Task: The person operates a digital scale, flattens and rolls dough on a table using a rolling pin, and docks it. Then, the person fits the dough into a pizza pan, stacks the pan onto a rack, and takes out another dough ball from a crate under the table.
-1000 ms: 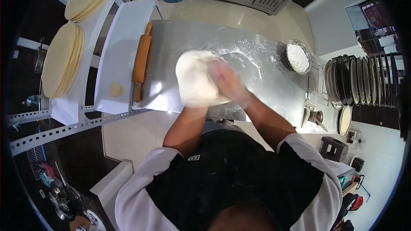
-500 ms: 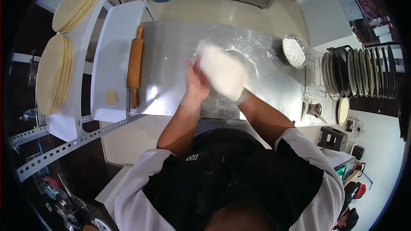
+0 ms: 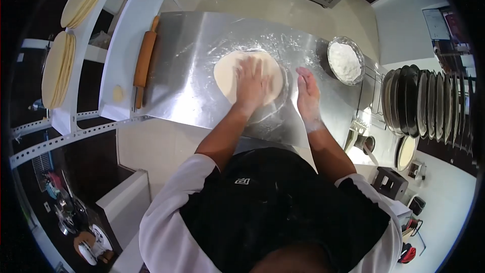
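A round, flat piece of pale dough (image 3: 226, 73) lies on the floured steel table (image 3: 177, 76). My left hand (image 3: 251, 83) rests on top of it, palm down with the fingers spread, slightly blurred. To the right of the dough, my right hand (image 3: 308, 93) is held over the table, turned on its side, holding nothing, with the thumb apart from the fingers. White flour is smeared on the metal around and behind the dough.
A wooden rolling pin (image 3: 145, 59) lies along the table's left end. At the right end stands a bowl of flour (image 3: 345, 62), with a rack of dark round pans (image 3: 409, 98) beyond. Stacked dough discs (image 3: 59, 70) sit on the left shelf (image 3: 70, 91).
The dough was in the air between my hands and now lies flat on the table. My left hand has come down onto it; my right hand has let go and moved right.
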{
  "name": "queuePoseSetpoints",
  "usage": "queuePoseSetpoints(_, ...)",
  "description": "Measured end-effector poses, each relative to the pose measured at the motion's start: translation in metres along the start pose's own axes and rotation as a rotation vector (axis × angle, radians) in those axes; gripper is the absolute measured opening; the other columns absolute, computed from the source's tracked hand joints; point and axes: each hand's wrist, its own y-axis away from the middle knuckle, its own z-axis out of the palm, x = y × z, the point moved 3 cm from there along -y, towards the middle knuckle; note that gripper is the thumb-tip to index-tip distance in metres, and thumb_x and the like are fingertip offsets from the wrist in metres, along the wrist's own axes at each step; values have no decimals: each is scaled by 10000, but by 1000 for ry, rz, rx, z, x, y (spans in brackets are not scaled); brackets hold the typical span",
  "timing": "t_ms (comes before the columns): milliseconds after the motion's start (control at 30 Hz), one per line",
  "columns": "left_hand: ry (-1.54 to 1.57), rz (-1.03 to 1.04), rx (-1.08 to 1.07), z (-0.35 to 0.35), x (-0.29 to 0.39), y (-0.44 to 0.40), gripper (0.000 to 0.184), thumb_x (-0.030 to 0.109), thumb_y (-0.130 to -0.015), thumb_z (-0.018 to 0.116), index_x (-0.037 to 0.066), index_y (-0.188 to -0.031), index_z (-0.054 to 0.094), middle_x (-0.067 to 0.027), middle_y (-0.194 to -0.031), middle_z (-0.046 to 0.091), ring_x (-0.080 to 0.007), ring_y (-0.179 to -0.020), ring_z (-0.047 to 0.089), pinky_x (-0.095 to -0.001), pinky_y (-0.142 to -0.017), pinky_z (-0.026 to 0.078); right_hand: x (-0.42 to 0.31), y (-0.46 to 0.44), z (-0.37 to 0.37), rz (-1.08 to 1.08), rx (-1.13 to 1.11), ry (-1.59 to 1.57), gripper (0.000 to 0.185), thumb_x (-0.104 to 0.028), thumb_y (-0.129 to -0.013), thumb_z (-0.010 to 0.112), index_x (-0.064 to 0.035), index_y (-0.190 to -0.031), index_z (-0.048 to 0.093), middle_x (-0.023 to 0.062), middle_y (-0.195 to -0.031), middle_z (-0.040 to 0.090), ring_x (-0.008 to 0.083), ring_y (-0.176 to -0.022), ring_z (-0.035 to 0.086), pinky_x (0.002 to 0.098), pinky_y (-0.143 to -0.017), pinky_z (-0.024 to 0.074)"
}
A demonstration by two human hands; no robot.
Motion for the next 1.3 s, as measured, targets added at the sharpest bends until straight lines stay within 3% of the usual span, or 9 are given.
queuePoseSetpoints(267, -303, 248, -167, 27, -5, 49, 545, 374, -1033, 535, 108, -1509, 537, -205, -1645, 374, -474, -1517, 337, -558, -1253, 265, 48, 6, -63, 100, -77, 61, 345, -191, -1078, 532, -20, -1373, 588, 113, -1303, 656, 234, -1169, 611, 327, -1041, 470)
queuePoseSetpoints(600, -831, 352, -206, -23, -55, -116, 528, 386, -1032, 537, 135, -1496, 553, -165, -1629, 429, -408, -1488, 411, -518, -1223, 320, 53, 13, -33, 195, -277, 118, 337, -200, -1052, 564, -12, -1326, 620, 137, -1181, 711, 249, -1022, 666, 338, -922, 525)
queuePoseSetpoints(700, -340, 182, 81, -51, -47, -140, 483, 343, -1024, 564, 154, -1468, 586, -108, -1615, 466, -380, -1457, 456, -470, -1180, 382, 40, 16, -32, 239, -302, 144, 335, -198, -1057, 544, -10, -1324, 620, 149, -1193, 713, 264, -1020, 672, 340, -922, 528)
queuePoseSetpoints(800, -109, 270, -368, -21, -82, -109, 459, 332, -1028, 565, 155, -1449, 605, -63, -1603, 489, -376, -1447, 469, -423, -1159, 415, 24, 18, -26, 212, -363, 255, 339, -197, -1052, 541, -3, -1318, 622, 158, -1207, 709, 281, -1027, 674, 351, -921, 533)
queuePoseSetpoints(867, -266, 945, -475, -1, -84, -82, 491, 370, -1036, 560, 151, -1476, 578, -57, -1615, 474, -382, -1460, 452, -462, -1201, 378, 18, 23, -15, 207, -416, 355, 343, -196, -1046, 538, 4, -1311, 624, 168, -1221, 705, 299, -1034, 676, 363, -920, 537)
queuePoseSetpoints(900, -253, 965, -484, -4, -80, -90, 491, 370, -1036, 560, 151, -1476, 578, -57, -1615, 474, -382, -1460, 452, -462, -1201, 378, 19, 23, -9, 218, -395, 357, 343, -196, -1046, 538, 4, -1311, 624, 168, -1221, 705, 299, -1034, 676, 363, -920, 537)
queuePoseSetpoints(1033, -504, 872, -401, -25, -77, -115, 532, 399, -1044, 550, 159, -1518, 534, -87, -1639, 437, -382, -1491, 411, -509, -1245, 317, 25, 35, 31, -257, -384, 515, 359, -208, -1035, 542, 12, -1306, 626, 180, -1238, 695, 331, -1044, 673, 388, -912, 542)
queuePoseSetpoints(1200, -364, 550, -158, -34, -82, -135, 569, 406, -1042, 553, 187, -1562, 483, -114, -1677, 367, -388, -1540, 331, -550, -1274, 240, 34, 34, 63, -259, -269, 569, 323, -131, -1009, 582, 12, -1293, 638, 189, -1243, 695, 344, -1046, 683, 378, -903, 543)
queuePoseSetpoints(1300, -306, 695, -352, -30, -72, -99, 576, 389, -1042, 565, 166, -1566, 484, -141, -1684, 344, -407, -1553, 298, -546, -1273, 230, 32, 18, 58, -150, -172, 507, 311, -120, -1001, 594, 17, -1275, 646, 189, -1228, 699, 335, -1026, 687, 377, -886, 548)
